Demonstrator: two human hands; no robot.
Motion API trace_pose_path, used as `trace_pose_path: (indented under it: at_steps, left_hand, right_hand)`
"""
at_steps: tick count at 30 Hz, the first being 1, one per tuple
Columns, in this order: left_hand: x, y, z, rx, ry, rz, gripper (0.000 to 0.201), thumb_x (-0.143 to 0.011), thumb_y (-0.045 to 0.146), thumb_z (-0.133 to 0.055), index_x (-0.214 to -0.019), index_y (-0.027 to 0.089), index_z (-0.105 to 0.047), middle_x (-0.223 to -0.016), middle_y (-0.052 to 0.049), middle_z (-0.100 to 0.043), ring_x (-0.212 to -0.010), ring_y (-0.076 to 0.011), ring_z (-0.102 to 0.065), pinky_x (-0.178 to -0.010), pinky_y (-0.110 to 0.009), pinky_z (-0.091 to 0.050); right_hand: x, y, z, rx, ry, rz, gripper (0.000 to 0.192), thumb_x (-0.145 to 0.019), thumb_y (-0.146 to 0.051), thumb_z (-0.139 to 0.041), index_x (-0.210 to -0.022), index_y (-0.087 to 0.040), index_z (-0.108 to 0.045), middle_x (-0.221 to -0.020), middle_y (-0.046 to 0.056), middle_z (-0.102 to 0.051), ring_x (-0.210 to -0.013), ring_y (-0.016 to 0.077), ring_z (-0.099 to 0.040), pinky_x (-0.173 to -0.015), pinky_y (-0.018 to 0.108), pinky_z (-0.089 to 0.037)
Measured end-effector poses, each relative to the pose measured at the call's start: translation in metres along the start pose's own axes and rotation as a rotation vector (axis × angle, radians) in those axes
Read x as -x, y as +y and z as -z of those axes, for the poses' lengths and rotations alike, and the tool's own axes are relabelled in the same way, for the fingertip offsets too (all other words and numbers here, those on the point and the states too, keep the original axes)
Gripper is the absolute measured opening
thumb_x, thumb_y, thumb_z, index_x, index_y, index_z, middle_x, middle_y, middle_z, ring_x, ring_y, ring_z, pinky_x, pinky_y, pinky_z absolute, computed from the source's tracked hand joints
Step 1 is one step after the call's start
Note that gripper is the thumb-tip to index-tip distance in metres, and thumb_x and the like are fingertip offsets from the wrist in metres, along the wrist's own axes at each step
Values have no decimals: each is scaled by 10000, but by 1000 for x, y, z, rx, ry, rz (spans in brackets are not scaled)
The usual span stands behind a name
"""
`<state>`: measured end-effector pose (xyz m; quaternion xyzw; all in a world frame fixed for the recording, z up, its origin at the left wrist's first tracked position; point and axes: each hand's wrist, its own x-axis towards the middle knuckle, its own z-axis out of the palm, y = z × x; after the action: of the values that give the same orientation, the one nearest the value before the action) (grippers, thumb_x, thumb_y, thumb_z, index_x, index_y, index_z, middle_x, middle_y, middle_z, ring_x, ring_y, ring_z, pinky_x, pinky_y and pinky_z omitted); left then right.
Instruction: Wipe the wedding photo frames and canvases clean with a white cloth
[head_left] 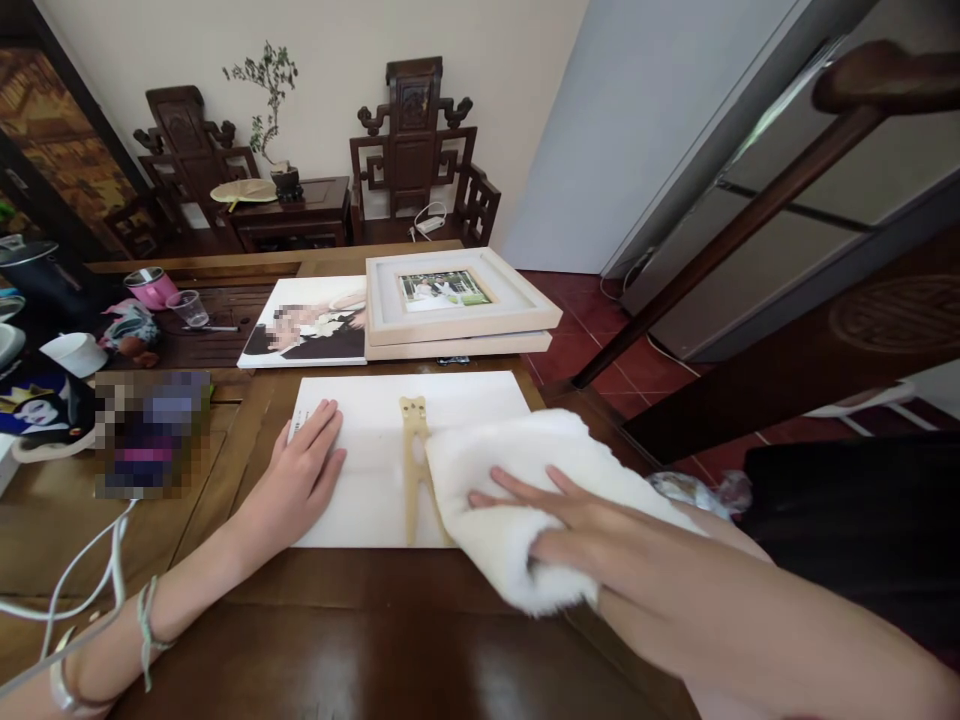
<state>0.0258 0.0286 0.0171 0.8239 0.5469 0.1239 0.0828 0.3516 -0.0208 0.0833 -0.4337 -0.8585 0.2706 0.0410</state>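
A white rectangular panel [367, 480] lies flat on the dark wooden table [360, 630]. Down its middle runs a tan stand piece [412, 470] with an animal-shaped head and splayed legs. My left hand [306, 485] rests on the panel's left edge, fingers stretched out and holding nothing. On the right side, my right hand [574, 515] presses a fluffy white cloth [517, 450] onto the panel, with the thumb tucked at a fold. The cloth hides the panel's lower right part and some of the stand piece.
Behind the panel are stacked light wooden picture frames [465, 325] and a photo print [315, 325]. At left are a pixelated device [154, 435] with a white cable [116, 560], a pink mug [152, 288] and a clear cup [189, 308]. A dark chair [750, 370] stands at right.
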Motion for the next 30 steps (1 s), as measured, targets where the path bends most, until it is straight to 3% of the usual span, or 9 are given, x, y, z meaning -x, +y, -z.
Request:
trace_pose_path:
  at_steps: [3,7,10,14,17,23,26,30]
  left_hand:
    - [0,0,0,0,-13,3,488,-1022,343,-270,-1457,140,-356,-1570,-145,-328,-1481,-253,-233,-1173,-547,-228]
    - [1,-1,0,12,-7,4,484,-1029,348,-253,-1460,151,-352,-1572,-132,-329,-1481,-247,-232,-1174,-546,-234]
    - [2,-1,-1,14,5,8,484,-1032,333,-227,-1466,153,-342,-1571,-129,-333,-1479,-243,-239,-1175,-545,-233]
    - [3,-2,-2,2,15,-2,478,-1026,293,-223,-1471,160,-336,-1566,-132,-342,-1475,-240,-250,-1171,-536,-243]
    - [3,-1,-2,-9,15,-5,478,-1024,282,-226,-1472,159,-335,-1567,-134,-340,-1476,-240,-246,-1169,-538,-243]
    - [1,-1,-2,-21,10,-11,471,-1024,289,-233,-1460,161,-357,-1571,-132,-330,-1475,-246,-251,-1166,-550,-237]
    - [1,-1,-2,-18,14,-15,470,-1024,292,-236,-1458,164,-362,-1570,-129,-333,-1475,-246,-252,-1167,-546,-239]
    - [2,-1,-2,-15,9,-13,469,-1022,286,-240,-1459,164,-361,-1572,-132,-328,-1473,-251,-258,-1163,-552,-244]
  right_hand:
    - [-35,8,19,17,-93,42,472,-700,-48,-406,-1026,-236,-692,-1450,-14,-524,-1430,277,-311,-1174,508,-264]
    - [-78,28,30,81,-13,-4,530,-708,-42,-374,-1131,-202,-650,-1461,48,-512,-1443,297,-271,-1160,550,-259]
    - [-92,38,26,99,33,19,567,-702,-18,-352,-1183,-166,-612,-1480,88,-485,-1461,275,-207,-1173,580,-183]
    - [-72,33,10,88,67,36,491,-687,-21,-381,-1083,-167,-631,-1522,107,-416,-1466,267,-157,-1177,602,-122]
    - [-34,16,-6,88,48,17,386,-701,-21,-393,-936,-187,-651,-1570,82,-315,-1459,280,-191,-1177,576,-189]
    - [27,-9,-30,91,34,205,309,-791,-78,-431,-781,-256,-682,-1493,-18,-459,-1435,267,-302,-1197,551,-156]
    - [31,-8,-32,125,14,218,290,-823,-110,-441,-815,-260,-689,-1485,-23,-470,-1420,268,-339,-1179,556,-231]
    - [13,-5,-19,143,-41,122,407,-735,-14,-428,-943,-247,-690,-1519,-8,-417,-1438,268,-275,-1159,544,-291]
